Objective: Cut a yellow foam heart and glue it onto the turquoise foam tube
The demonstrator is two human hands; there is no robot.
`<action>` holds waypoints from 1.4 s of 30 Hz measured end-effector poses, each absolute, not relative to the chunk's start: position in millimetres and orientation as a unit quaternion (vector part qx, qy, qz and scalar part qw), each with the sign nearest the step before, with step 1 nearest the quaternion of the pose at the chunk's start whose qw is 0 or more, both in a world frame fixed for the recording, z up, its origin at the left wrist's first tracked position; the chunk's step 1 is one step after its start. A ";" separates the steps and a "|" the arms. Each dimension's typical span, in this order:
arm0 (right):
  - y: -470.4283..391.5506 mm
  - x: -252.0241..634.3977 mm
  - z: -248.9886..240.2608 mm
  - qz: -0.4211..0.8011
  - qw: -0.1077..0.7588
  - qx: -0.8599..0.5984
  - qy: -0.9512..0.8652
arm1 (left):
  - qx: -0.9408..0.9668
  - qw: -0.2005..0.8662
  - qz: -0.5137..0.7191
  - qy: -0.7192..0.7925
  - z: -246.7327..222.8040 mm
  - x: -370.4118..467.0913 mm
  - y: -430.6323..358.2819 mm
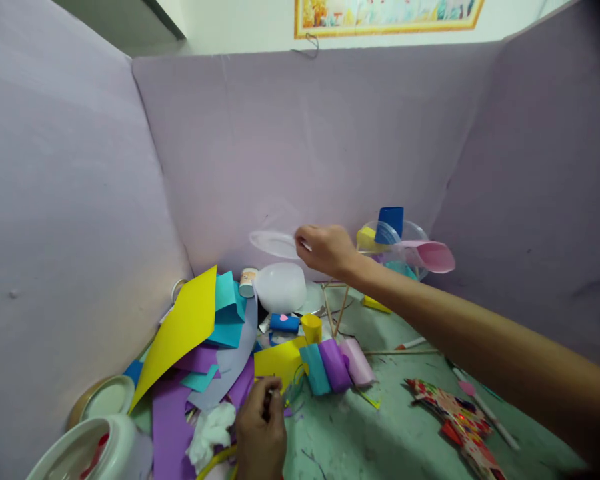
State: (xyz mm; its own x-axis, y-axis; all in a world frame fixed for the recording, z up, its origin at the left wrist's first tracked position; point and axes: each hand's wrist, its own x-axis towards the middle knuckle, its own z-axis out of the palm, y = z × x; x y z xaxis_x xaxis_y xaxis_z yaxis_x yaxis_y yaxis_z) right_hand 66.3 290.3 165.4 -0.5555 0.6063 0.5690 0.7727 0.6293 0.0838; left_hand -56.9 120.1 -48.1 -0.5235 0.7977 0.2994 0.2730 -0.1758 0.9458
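Just above the bowl [281, 288], lid [273, 244] with its edge pinched in the right hand's [329, 249] fingers [303, 235], left hand [261, 427] well in front of the bowl, fingers curled, hold unclear.

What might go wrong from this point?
The pale lid-like disc in the right hand might slip onto the white rounded container below. The pink roll, jutting from the clear container, could topple out if the right arm brushes it.
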 end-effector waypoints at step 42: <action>11.5 221.3 -34.6 0.645 0.535 -0.496 -0.228 | 0.806 0.010 0.035 0.591 -29.3 -34.6 82.4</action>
State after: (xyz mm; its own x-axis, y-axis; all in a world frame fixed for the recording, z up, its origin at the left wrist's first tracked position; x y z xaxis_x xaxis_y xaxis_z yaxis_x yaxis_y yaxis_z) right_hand 221.3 11.5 -34.6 0.0635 0.9161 -0.3960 -0.4636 -0.3243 -0.8246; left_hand -34.6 82.4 -29.3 0.2984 0.9535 0.0435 0.9520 -0.3006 0.0574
